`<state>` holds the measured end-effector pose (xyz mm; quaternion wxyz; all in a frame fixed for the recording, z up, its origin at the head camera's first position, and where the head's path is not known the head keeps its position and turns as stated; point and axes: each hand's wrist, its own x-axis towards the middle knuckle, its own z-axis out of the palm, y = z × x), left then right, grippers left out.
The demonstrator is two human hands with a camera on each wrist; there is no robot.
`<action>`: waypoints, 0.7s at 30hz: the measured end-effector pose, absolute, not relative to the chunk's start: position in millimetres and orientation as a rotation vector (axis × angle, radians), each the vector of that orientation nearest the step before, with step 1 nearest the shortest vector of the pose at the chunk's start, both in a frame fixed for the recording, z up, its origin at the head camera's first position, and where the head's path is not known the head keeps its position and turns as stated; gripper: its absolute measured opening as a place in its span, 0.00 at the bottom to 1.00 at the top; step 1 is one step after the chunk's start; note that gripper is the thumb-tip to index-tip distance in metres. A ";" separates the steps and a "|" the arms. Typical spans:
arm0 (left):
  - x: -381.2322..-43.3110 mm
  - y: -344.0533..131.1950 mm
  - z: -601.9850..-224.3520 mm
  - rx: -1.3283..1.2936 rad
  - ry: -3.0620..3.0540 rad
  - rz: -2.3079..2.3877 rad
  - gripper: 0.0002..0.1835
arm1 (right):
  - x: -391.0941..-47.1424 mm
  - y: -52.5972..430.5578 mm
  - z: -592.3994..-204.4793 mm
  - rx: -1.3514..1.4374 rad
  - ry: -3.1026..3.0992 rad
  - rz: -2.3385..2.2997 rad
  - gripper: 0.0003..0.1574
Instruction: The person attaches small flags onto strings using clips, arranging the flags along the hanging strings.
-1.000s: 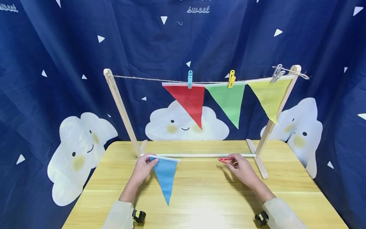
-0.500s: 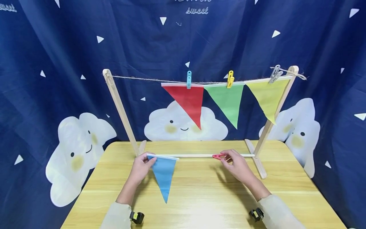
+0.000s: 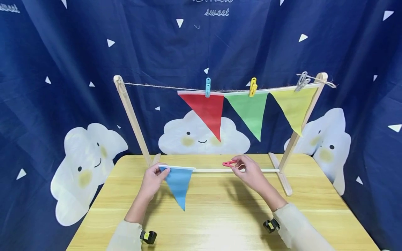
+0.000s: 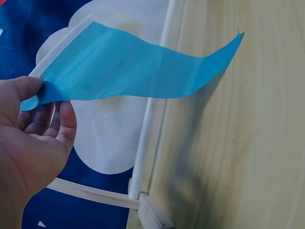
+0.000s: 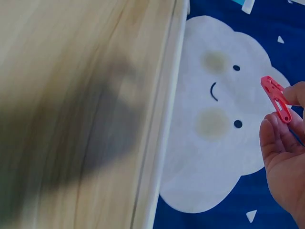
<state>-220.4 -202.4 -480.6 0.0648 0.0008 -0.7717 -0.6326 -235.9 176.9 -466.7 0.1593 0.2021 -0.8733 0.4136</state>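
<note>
My left hand [image 3: 152,181] pinches a blue triangular pennant [image 3: 178,184] by the left end of its white top edge. The pennant hangs point down; in the left wrist view the cloth [image 4: 128,67] curves toward its tip. My right hand [image 3: 250,173] holds a red clothespin [image 3: 229,164] between thumb and fingers, over the white crossbar in the head view. The right wrist view shows the clothespin [image 5: 276,99] at the fingertips. Above hang a red pennant [image 3: 208,113], a green pennant [image 3: 250,109] and a yellow pennant [image 3: 295,104] on a string [image 3: 157,86].
Blue [image 3: 208,87], yellow [image 3: 253,87] and grey clothespins [image 3: 302,82] hold the hung pennants. The string runs between a left wooden post [image 3: 133,118] and a right post [image 3: 293,146]. A white crossbar [image 3: 210,170] joins them low above the wooden table [image 3: 213,209].
My right hand has moved left and up with the red clothespin. The left hand has raised the blue pennant slightly.
</note>
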 end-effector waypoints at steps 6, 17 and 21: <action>-218.5 -201.0 -470.5 -0.015 -2.239 -1.952 0.10 | -236.7 169.2 -458.3 0.616 -2.479 1.186 0.17; -214.9 -194.2 -456.2 0.040 -2.159 -1.988 0.12 | -236.8 159.6 -439.6 0.653 -2.480 1.148 0.17; -214.1 -192.8 -450.8 0.067 -2.132 -1.988 0.15 | -238.6 152.8 -432.4 0.665 -2.450 1.168 0.18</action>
